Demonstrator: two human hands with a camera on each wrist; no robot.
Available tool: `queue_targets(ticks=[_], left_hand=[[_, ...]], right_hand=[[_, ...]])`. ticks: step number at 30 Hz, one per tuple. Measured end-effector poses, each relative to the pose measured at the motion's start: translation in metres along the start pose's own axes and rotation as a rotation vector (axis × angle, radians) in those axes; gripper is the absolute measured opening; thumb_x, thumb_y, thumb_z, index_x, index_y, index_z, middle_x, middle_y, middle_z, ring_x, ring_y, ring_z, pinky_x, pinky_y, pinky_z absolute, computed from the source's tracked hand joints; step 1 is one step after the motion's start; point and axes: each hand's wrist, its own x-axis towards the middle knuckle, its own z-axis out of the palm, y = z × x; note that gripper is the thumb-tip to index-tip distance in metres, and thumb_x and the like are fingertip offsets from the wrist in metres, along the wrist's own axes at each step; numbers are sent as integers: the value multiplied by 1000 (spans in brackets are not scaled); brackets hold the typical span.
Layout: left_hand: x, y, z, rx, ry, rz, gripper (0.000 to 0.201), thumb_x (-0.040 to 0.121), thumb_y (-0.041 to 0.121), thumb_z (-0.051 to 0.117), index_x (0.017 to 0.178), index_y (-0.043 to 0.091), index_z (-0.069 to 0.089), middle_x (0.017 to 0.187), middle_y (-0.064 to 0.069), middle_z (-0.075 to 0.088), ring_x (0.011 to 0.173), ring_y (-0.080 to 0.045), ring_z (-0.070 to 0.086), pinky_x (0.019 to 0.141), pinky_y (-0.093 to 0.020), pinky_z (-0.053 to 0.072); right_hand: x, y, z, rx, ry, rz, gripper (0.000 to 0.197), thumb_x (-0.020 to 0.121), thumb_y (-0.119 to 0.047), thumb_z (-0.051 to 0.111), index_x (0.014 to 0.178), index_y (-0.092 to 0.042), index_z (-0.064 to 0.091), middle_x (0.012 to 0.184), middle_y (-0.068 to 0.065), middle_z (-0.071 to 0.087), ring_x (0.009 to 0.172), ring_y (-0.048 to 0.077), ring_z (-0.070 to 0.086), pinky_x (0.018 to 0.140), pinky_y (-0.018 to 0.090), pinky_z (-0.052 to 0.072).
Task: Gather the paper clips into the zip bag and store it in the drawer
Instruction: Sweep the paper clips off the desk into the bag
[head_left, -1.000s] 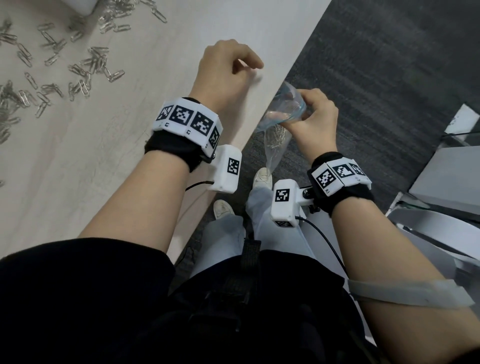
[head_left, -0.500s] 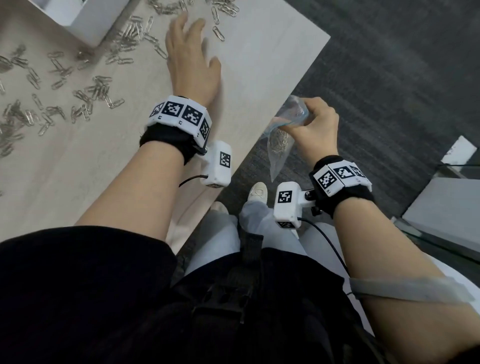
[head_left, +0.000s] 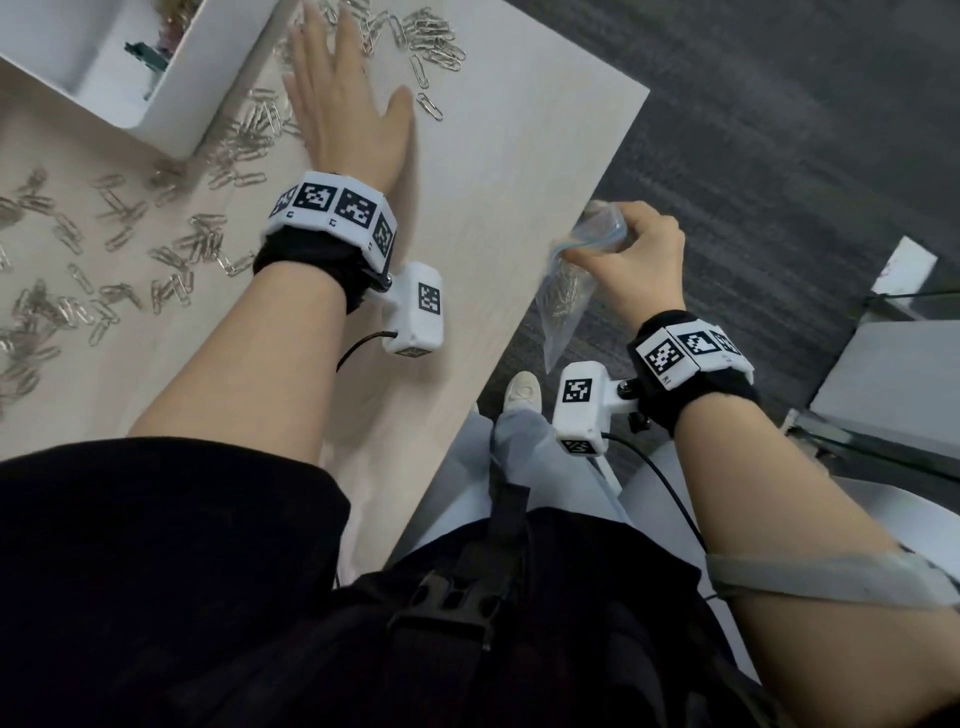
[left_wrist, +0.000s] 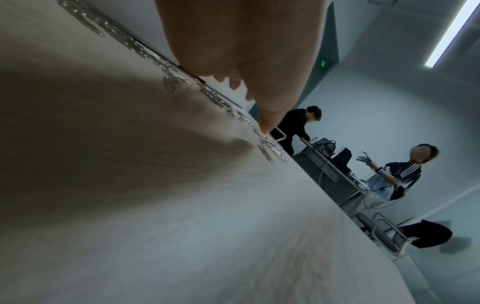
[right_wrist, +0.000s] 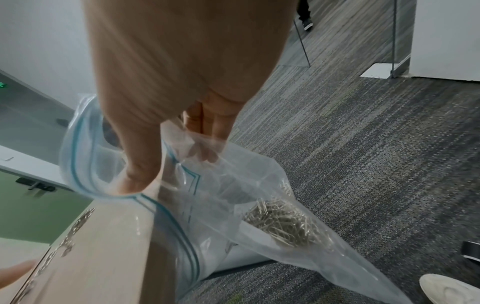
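Note:
Several silver paper clips (head_left: 431, 39) lie scattered over the pale wooden table (head_left: 509, 197), with more to the left (head_left: 119, 249). My left hand (head_left: 340, 88) lies flat with straight fingers over the clips near the table's far end; in the left wrist view its fingers (left_wrist: 259, 96) reach toward a row of clips (left_wrist: 270, 148). My right hand (head_left: 631, 252) grips the mouth of a clear zip bag (head_left: 563, 306) with a blue seal, just off the table's right edge. The bag (right_wrist: 233, 205) hangs open, a heap of clips (right_wrist: 283, 222) inside.
A white open box (head_left: 156, 78) stands at the table's far left, next to the clips. Dark carpet (head_left: 779, 130) lies right of the table. Grey furniture (head_left: 893, 395) stands at the right. Two other people (left_wrist: 400, 176) work at desks in the background.
My left hand went from a loose fist near the table edge to flat, straight fingers stretched further over the clips. The right hand kept hold of the bag.

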Motion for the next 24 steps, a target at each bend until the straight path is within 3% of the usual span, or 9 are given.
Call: queue_targets(ticks=[5, 10, 14, 17, 21, 22, 24], left_hand=[[17, -6, -3, 81, -7, 4, 71, 90, 41, 46, 149, 18, 14, 158, -12, 3, 146, -27, 1, 118, -46, 0], [26, -11, -1, 154, -38, -9, 71, 91, 48, 41, 149, 23, 8, 158, -12, -2, 146, -28, -3, 116, -56, -1], [24, -14, 4, 196, -114, 27, 66, 93, 47, 35, 149, 25, 7, 158, -9, -5, 146, -29, -8, 116, -53, -6], [14, -11, 8, 154, -135, 68, 62, 93, 41, 38, 148, 24, 16, 159, -6, 1, 146, -27, -5, 118, -48, -5], [7, -4, 10, 2, 51, 118, 45, 85, 33, 46, 128, 21, 48, 143, -4, 39, 137, -22, 29, 117, -46, 15], [10, -2, 10, 5, 104, 129, 44, 84, 33, 46, 126, 22, 50, 140, -2, 41, 134, -19, 33, 117, -47, 15], [23, 3, 7, 71, 116, 138, 48, 86, 39, 44, 132, 25, 45, 147, -2, 33, 140, -20, 25, 117, -49, 4]], right_hand=[[2, 0, 4, 6, 17, 38, 38, 60, -22, 83, 95, -11, 72, 100, 6, 68, 92, 19, 64, 82, 32, 53], [1, 0, 7, 14, 30, 50, 38, 57, -26, 82, 91, -13, 72, 97, 6, 68, 91, 21, 64, 83, 41, 53], [0, 1, 8, 18, 42, 49, 43, 55, -31, 81, 92, -13, 72, 97, 5, 68, 90, 20, 64, 82, 41, 53], [0, 0, 9, 20, 44, 46, 44, 54, -34, 80, 92, -14, 71, 95, 5, 69, 89, 20, 65, 81, 39, 54], [1, 1, 8, 23, 49, 53, 40, 57, -27, 84, 92, -14, 70, 95, 6, 68, 88, 19, 65, 80, 36, 54], [2, 1, 8, 22, 45, 48, 40, 57, -26, 84, 92, -14, 70, 95, 5, 67, 88, 19, 64, 80, 35, 54], [3, 2, 8, 16, 40, 34, 42, 57, -27, 84, 94, -13, 70, 94, 4, 67, 88, 19, 64, 78, 34, 54]])
